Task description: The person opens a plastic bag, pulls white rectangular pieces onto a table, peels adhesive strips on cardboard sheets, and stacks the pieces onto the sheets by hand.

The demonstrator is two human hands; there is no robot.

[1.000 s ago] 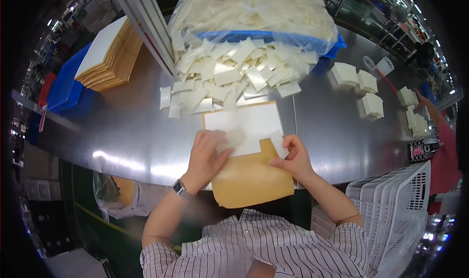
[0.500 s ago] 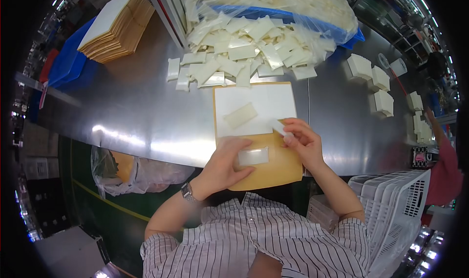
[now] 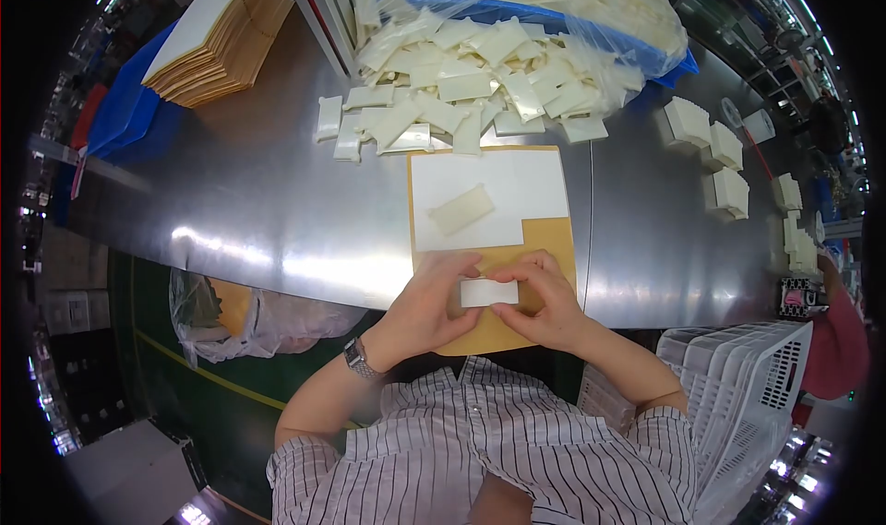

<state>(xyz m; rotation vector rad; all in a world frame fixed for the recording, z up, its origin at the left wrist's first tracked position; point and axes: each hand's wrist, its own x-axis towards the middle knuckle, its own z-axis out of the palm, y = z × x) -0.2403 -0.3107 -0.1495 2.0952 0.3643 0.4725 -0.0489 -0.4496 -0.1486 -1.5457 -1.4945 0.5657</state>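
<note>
White and small, the rectangular piece is pinched at its ends between both hands, left and right, thumbs and fingers curled narrowly around it.

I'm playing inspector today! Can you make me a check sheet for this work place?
Surface: shiny metal table, with a seam.
Job's things: small white piece above a brown-and-white sheet; pale piece lying on it.
Clutter: big heap of pale pieces beyond the sheet; sheet stack at left.
Hands: fingers of the left hand and right hand at the white piece's two ends.
Cables: nothing seen.
Surroundings: white baskets; another person's red sleeve at far right.
</note>
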